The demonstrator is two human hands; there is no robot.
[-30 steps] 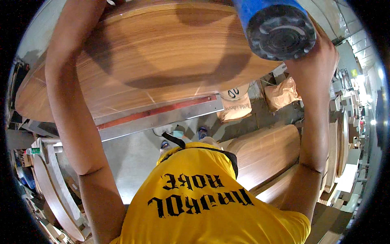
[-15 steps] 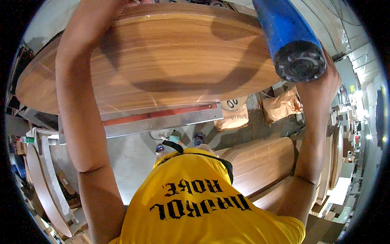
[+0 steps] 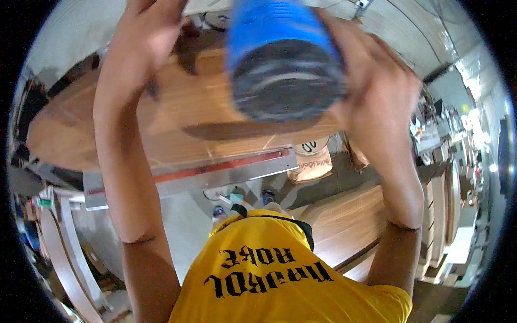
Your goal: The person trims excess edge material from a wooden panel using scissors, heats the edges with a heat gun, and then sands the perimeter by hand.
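Note:
A thick blue cylinder point(image 3: 277, 27) with a dark ribbed end point(image 3: 285, 81) is held up close to the camera and looks blurred. My right hand point(image 3: 377, 91) grips its right side. My left hand point(image 3: 153, 37) is raised at the upper left, just left of the cylinder, above a large curved wooden panel point(image 3: 107, 134). Its fingers are bent, and I cannot tell whether it holds anything. My yellow shirt point(image 3: 269, 274) fills the lower middle.
A metal rail with a red strip point(image 3: 215, 172) runs along the panel's near edge. Pale sacks point(image 3: 315, 161) lie on the grey floor below. More wood-grain panels point(image 3: 344, 226) lie at the right, and curved wooden pieces point(image 3: 64, 258) stand at the lower left.
The blue cylinder has swung from the upper right toward the middle and much closer to the camera. My right hand came with it, and my left hand has come into view at the top.

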